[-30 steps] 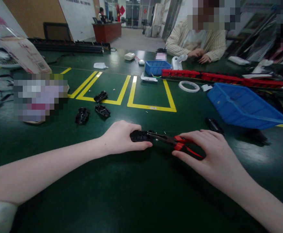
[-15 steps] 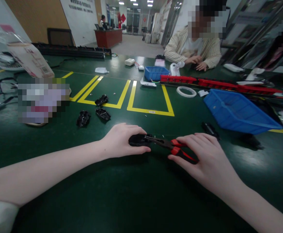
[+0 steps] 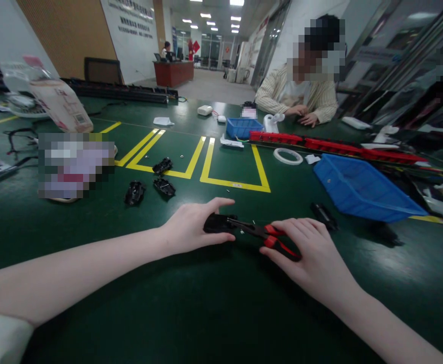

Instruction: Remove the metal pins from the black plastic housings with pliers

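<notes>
Near the front middle of the green table (image 3: 214,303), left hand (image 3: 191,227) lies palm-down, forearm coming in low from the lower left, almost flat on the surface. Thumb is underneath and the index finger is lifted and stretched out above; between them the hand grips a small black plastic part (image 3: 216,223), which rests on the table. Hand is half curled, not a full fist.

Right hand (image 3: 308,250) reaches in from the lower right, forearm angled up toward the centre, fingers spread and draped over the red handles of a pair of pliers (image 3: 267,234). Grip looks loose, fingers only partly wrapped; handles sit slightly apart. Dark nose of the pliers points left and meets the black plastic part at its right end; whether the tips pinch anything is too small to tell.

Further back left, three loose black pieces (image 3: 151,182) lie near the yellow tape lines (image 3: 206,162). Another black piece (image 3: 323,215) sits just right of the right hand, beside a big blue bin (image 3: 361,189). A white tape roll (image 3: 288,156) and a smaller blue tray (image 3: 242,128) sit farther off, with a long red strip (image 3: 335,146) behind. Across the table a person in a striped shirt (image 3: 297,93) sits with both hands on the surface.
</notes>
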The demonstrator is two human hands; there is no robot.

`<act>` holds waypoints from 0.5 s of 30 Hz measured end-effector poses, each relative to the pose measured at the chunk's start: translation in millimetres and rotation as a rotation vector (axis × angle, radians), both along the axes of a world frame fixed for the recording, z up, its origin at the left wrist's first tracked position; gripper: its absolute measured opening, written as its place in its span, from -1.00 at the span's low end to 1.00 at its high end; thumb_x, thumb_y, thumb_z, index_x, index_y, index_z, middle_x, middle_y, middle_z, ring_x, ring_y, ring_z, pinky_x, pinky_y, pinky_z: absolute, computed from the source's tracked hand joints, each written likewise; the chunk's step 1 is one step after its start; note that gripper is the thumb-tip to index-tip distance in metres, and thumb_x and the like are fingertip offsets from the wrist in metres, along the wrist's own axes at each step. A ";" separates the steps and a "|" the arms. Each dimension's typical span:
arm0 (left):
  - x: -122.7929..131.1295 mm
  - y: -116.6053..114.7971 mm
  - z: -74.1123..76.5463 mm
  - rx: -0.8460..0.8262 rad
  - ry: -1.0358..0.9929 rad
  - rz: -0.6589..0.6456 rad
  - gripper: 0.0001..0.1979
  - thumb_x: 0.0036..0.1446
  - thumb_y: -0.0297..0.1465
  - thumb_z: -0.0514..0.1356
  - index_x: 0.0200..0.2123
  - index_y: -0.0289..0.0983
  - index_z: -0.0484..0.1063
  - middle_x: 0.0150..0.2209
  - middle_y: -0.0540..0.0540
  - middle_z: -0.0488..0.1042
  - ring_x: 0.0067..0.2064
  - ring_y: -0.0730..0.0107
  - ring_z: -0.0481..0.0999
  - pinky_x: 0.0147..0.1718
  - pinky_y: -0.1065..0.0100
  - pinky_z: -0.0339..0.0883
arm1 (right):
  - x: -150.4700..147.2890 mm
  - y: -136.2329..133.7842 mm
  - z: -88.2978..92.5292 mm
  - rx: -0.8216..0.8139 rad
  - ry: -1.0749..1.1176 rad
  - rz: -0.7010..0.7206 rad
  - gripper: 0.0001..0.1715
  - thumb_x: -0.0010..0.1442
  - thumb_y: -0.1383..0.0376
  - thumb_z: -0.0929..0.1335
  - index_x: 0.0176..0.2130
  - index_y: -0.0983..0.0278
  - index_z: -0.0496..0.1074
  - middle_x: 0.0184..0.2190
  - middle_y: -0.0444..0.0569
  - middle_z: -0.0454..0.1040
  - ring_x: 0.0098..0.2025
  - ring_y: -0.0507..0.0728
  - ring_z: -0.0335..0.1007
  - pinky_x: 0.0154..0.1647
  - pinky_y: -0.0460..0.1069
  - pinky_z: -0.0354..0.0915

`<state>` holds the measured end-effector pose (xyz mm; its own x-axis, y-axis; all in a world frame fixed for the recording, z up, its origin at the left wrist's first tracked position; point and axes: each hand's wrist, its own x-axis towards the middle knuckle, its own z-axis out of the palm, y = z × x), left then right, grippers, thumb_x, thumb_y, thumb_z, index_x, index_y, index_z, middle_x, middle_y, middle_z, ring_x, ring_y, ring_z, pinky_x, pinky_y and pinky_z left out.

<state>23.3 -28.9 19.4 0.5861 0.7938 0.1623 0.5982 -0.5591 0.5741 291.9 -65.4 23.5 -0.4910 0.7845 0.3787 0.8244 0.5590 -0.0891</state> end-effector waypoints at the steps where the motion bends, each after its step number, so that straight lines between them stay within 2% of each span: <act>1: 0.2 -1.3 0.5 0.008 -0.003 0.013 -0.46 0.17 -0.16 0.25 0.17 -0.15 0.25 -0.17 -0.03 0.55 -0.25 0.31 0.55 -0.30 0.32 0.37 | -0.2 0.1 0.3 -0.021 0.017 -0.006 -0.54 0.19 -0.04 0.32 -0.10 0.25 0.42 -0.22 0.03 0.55 -0.15 0.26 0.45 -0.07 0.23 0.27; 4: 0.5 -4.4 1.3 0.061 0.023 -0.004 -0.42 0.17 -0.19 0.25 0.22 -0.14 0.18 -0.14 -0.04 0.56 -0.22 0.27 0.57 -0.27 0.27 0.41 | -0.7 -0.1 0.5 -0.065 0.054 -0.011 -0.56 0.19 -0.03 0.33 -0.09 0.22 0.42 -0.20 0.01 0.55 -0.12 0.26 0.45 -0.04 0.24 0.27; 8: -0.7 -5.4 0.0 0.136 -0.005 -0.066 -0.54 0.22 -0.21 0.22 0.14 -0.17 0.28 -0.01 -0.07 0.51 -0.10 0.26 0.56 -0.14 0.24 0.44 | 0.1 0.1 -0.1 -0.072 0.083 -0.014 -0.56 0.18 -0.03 0.34 -0.09 0.20 0.41 -0.17 0.01 0.54 -0.10 0.27 0.45 -0.03 0.25 0.27; 15: -3.1 -4.4 0.5 0.103 -0.123 -0.085 -0.68 0.23 -0.27 0.21 0.04 -0.20 0.39 0.02 -0.07 0.48 -0.04 0.29 0.54 -0.04 0.25 0.44 | -0.9 -0.1 3.2 -0.065 0.094 -0.011 -0.56 0.18 -0.05 0.32 -0.14 0.22 0.43 -0.25 0.03 0.55 -0.18 0.28 0.47 -0.11 0.24 0.31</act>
<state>20.2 -33.2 19.9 0.6209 0.7177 0.3151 0.4751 -0.6644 0.5769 291.1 -65.5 26.7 -0.4467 0.8144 0.3704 0.8169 0.5401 -0.2022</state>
